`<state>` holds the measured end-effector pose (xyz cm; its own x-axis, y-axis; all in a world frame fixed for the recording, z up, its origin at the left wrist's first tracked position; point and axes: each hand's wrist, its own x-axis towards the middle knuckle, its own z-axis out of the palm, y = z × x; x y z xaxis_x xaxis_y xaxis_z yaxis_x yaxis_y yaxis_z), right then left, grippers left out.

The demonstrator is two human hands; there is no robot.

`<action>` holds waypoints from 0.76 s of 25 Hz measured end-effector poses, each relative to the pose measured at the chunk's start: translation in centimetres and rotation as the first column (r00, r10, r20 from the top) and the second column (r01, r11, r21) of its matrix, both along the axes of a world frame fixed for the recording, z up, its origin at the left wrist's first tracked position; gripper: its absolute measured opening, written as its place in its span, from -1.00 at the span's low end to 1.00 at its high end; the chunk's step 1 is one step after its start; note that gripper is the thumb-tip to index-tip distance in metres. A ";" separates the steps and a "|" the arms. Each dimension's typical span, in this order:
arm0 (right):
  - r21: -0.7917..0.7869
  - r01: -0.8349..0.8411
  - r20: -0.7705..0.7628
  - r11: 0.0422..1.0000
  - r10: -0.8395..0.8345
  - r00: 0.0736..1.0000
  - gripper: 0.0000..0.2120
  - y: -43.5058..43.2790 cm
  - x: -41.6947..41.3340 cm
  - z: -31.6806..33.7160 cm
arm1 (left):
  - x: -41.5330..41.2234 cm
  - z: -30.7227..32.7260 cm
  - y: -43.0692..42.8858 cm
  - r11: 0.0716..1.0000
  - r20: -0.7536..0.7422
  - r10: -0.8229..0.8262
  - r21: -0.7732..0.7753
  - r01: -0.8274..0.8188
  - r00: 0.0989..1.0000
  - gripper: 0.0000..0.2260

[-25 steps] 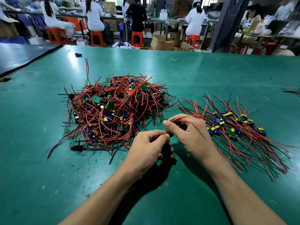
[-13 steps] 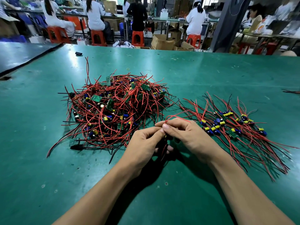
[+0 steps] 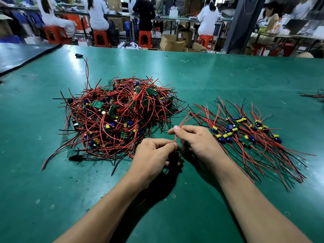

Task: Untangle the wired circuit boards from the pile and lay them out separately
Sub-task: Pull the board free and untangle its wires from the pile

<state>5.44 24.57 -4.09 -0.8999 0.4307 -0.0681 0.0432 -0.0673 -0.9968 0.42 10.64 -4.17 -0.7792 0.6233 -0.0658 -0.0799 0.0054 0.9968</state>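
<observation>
left hand (image 3: 154,155) and right hand (image 3: 196,139) meet between the pile (image 3: 119,113) and the laid-out boards (image 3: 245,132), each pinching one red wire (image 3: 182,123), likely straightening it before its board, hidden beneath them, goes alongside.

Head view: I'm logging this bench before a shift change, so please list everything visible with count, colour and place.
table: one, green, fills the foreground
tangled pile: one, red and black wires with green boards, left of the hands
laid-out boards: one spread group, number unclear, blue and yellow parts, right of the hands
held wires: a few, red, rising between both hands
black object: one, small, far left of table
ring: one, yellowish, beyond the pile
stools: several, orange, behind the table
cardboard boxes: several, brown, on the floor behind
seated people: several, mostly white tops, background
left hand: pinches held wires low
right hand: pinches held wires higher up
</observation>
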 end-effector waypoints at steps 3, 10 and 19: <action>0.023 0.122 -0.008 0.992 -0.122 0.992 -0.82 1.3 -0.3 -0.3 | 0.1 -0.1 0.2 0.987 -0.164 -0.025 -0.161 -0.002 0.986 -0.87; 0.267 0.398 -0.189 0.878 -0.357 0.915 -0.76 2.2 -1.0 -0.4 | 0.3 0.2 0.1 0.986 -0.184 -0.033 -0.166 0.002 0.982 -0.87; -0.489 0.303 -0.064 0.818 -0.380 0.923 -0.63 1.9 -0.7 2.0 | 0.4 0.4 -0.2 0.983 -0.055 -0.164 -0.092 0.158 0.985 -0.86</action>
<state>4.74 26.49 -2.08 -0.7160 0.6651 -0.2120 -0.2186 -0.5019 -0.8368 0.81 10.42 -3.77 -0.6735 0.7349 -0.0800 -0.0093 0.0998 0.9950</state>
